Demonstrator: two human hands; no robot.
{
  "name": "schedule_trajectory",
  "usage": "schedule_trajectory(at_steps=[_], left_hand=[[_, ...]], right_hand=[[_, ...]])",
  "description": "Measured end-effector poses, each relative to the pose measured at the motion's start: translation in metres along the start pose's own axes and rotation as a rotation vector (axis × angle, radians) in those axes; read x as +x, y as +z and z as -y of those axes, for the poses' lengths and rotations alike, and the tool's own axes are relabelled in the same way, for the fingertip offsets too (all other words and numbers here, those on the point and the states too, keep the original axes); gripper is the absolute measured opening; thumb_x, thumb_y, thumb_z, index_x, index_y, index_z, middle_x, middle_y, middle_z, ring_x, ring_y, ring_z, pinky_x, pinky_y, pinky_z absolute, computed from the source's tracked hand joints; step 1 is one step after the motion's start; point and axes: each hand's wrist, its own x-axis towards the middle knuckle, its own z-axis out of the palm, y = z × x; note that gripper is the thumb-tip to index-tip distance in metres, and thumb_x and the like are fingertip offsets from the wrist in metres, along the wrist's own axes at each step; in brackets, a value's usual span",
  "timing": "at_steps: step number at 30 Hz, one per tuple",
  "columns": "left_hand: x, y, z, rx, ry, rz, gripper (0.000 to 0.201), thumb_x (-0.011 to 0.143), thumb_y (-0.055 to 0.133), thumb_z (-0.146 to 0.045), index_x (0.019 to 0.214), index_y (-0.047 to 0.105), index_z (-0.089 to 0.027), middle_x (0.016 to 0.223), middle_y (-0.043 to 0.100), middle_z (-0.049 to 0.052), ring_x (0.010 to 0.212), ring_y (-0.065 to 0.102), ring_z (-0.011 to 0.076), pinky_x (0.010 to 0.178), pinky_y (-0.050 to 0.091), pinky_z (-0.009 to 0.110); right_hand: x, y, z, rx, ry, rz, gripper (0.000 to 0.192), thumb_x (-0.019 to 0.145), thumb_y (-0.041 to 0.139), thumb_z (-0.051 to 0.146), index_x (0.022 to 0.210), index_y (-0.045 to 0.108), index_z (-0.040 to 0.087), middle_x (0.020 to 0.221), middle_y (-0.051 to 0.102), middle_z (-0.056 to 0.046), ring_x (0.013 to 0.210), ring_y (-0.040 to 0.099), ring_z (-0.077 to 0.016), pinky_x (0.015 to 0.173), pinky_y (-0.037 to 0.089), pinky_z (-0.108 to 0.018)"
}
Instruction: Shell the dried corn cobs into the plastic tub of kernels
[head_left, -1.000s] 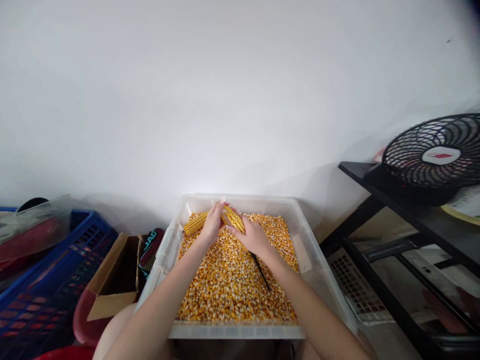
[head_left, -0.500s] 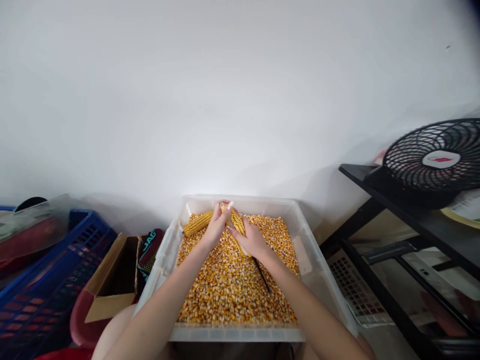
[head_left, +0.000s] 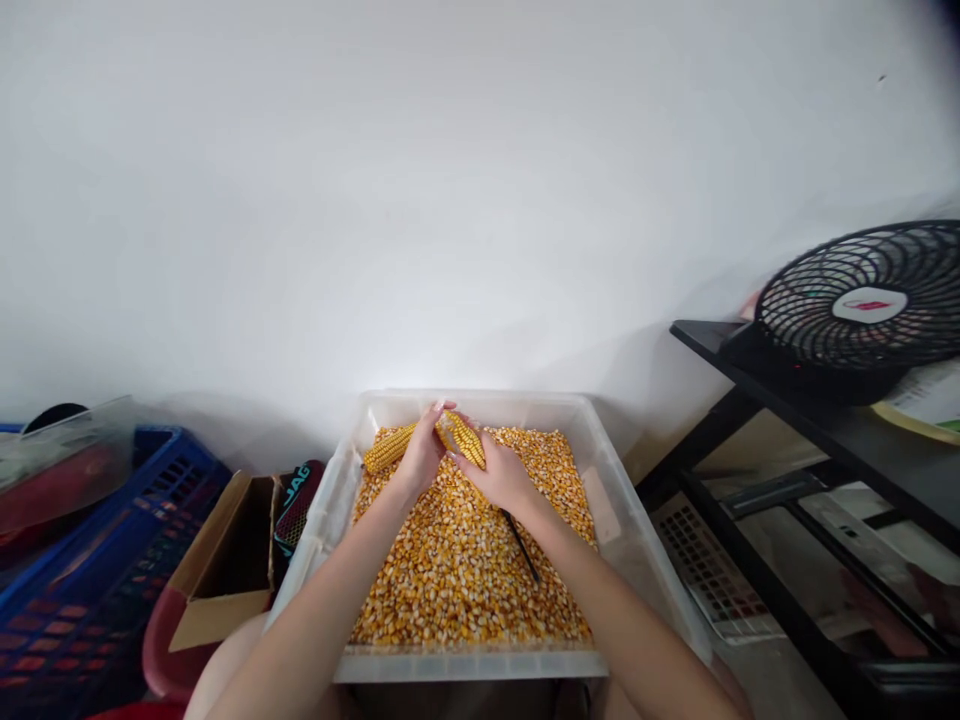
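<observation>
Between my two hands, over the far half of a plastic tub, is a yellow ear of corn (head_left: 463, 440). Some kernels look gone from its upper left end. My left hand (head_left: 425, 445) is closed round that end, and my right hand (head_left: 499, 470) grips the lower right end. A second ear of corn (head_left: 388, 449) lies on the loose kernels (head_left: 457, 570) just left of my left hand. Under my right wrist a thin black rod (head_left: 523, 548) rests on the kernels; its upper end is hidden by the hand.
The translucent tub (head_left: 472, 665) stands against a white wall. To its left are a cardboard box (head_left: 217, 617) in a red basin (head_left: 159, 640) and a blue crate (head_left: 112, 540). On the right, a black shelf (head_left: 787, 400) carries a fan (head_left: 870, 300).
The held ear has turned in my hands, and its partly stripped end now shows. Its pale lower part is no longer visible by my right hand. The view has shifted slightly.
</observation>
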Motion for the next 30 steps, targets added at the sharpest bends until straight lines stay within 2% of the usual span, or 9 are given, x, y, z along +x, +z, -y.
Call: schedule_trajectory(at_steps=[3, 6, 11, 15, 18, 21, 25, 27, 30], left_hand=[[0.004, -0.003, 0.003, 0.071, -0.045, -0.080, 0.028, 0.072, 0.060, -0.042, 0.080, 0.052, -0.017, 0.073, 0.064, 0.004, 0.075, 0.062, 0.0198, 0.065, 0.045, 0.028], [0.004, -0.004, 0.005, 0.073, -0.036, -0.076, 0.026, 0.070, 0.062, -0.037, 0.081, 0.046, -0.019, 0.071, 0.063, 0.001, 0.073, 0.061, 0.0183, 0.065, 0.044, 0.027], [0.001, -0.005, 0.004, 0.098, -0.023, 0.009, 0.032, 0.074, 0.059, -0.035, 0.091, 0.035, -0.025, 0.073, 0.062, -0.004, 0.071, 0.060, 0.0159, 0.061, 0.041, 0.024], [0.004, -0.011, 0.007, 0.152, -0.029, 0.023, 0.039, 0.074, 0.059, -0.036, 0.101, 0.031, -0.027, 0.079, 0.062, -0.004, 0.071, 0.060, 0.0151, 0.060, 0.041, 0.023], [0.007, -0.016, 0.009, 0.133, -0.073, 0.027, 0.042, 0.073, 0.059, -0.035, 0.106, 0.034, -0.027, 0.081, 0.062, -0.003, 0.070, 0.060, 0.0152, 0.059, 0.041, 0.023], [0.008, -0.016, 0.008, 0.027, -0.110, 0.006, 0.040, 0.072, 0.057, -0.038, 0.107, 0.043, -0.024, 0.078, 0.062, -0.001, 0.070, 0.060, 0.0164, 0.058, 0.042, 0.024], [0.007, -0.010, 0.010, 0.015, -0.117, -0.090, 0.036, 0.073, 0.055, -0.047, 0.094, 0.053, -0.018, 0.071, 0.059, 0.001, 0.068, 0.059, 0.0172, 0.058, 0.042, 0.026], [0.007, -0.008, 0.013, 0.053, -0.087, -0.137, 0.030, 0.071, 0.060, -0.044, 0.084, 0.052, -0.019, 0.067, 0.057, -0.001, 0.066, 0.057, 0.0155, 0.058, 0.042, 0.024], [0.008, -0.006, 0.015, 0.050, -0.032, -0.145, 0.024, 0.071, 0.063, -0.037, 0.081, 0.049, -0.020, 0.065, 0.054, -0.004, 0.064, 0.055, 0.0134, 0.057, 0.041, 0.022]], right_hand=[[0.000, -0.002, 0.001, -0.168, 0.001, 0.027, 0.054, 0.085, 0.042, 0.053, 0.124, 0.044, 0.016, 0.096, 0.067, -0.013, 0.085, 0.064, -0.0251, 0.073, 0.043, -0.031], [0.000, -0.002, 0.002, -0.236, -0.004, 0.069, 0.054, 0.085, 0.039, 0.055, 0.120, 0.046, 0.014, 0.094, 0.067, -0.014, 0.083, 0.064, -0.0257, 0.072, 0.043, -0.032], [-0.001, 0.003, 0.000, -0.178, -0.021, 0.075, 0.056, 0.087, 0.035, 0.055, 0.122, 0.043, 0.011, 0.094, 0.067, -0.015, 0.083, 0.064, -0.0255, 0.070, 0.043, -0.031], [-0.001, 0.009, -0.005, -0.100, -0.023, 0.048, 0.058, 0.086, 0.039, 0.055, 0.126, 0.041, 0.013, 0.093, 0.067, -0.013, 0.084, 0.064, -0.0250, 0.070, 0.042, -0.030], [0.000, 0.011, -0.008, -0.013, -0.011, 0.046, 0.058, 0.086, 0.041, 0.054, 0.129, 0.039, 0.015, 0.096, 0.067, -0.012, 0.086, 0.064, -0.0242, 0.071, 0.042, -0.028], [0.001, 0.012, -0.008, 0.037, 0.027, 0.045, 0.058, 0.085, 0.042, 0.054, 0.129, 0.040, 0.017, 0.098, 0.067, -0.011, 0.088, 0.063, -0.0235, 0.072, 0.043, -0.028], [0.000, 0.010, -0.002, -0.053, 0.030, 0.010, 0.061, 0.083, 0.046, 0.053, 0.133, 0.037, 0.019, 0.103, 0.066, -0.011, 0.091, 0.063, -0.0252, 0.075, 0.043, -0.030], [-0.001, 0.008, 0.002, -0.098, 0.013, 0.001, 0.061, 0.084, 0.047, 0.050, 0.136, 0.034, 0.021, 0.108, 0.065, -0.011, 0.092, 0.063, -0.0250, 0.077, 0.043, -0.031], [-0.001, 0.003, 0.006, -0.154, 0.015, 0.017, 0.062, 0.083, 0.048, 0.049, 0.137, 0.032, 0.021, 0.107, 0.065, -0.010, 0.092, 0.063, -0.0249, 0.077, 0.044, -0.031]])
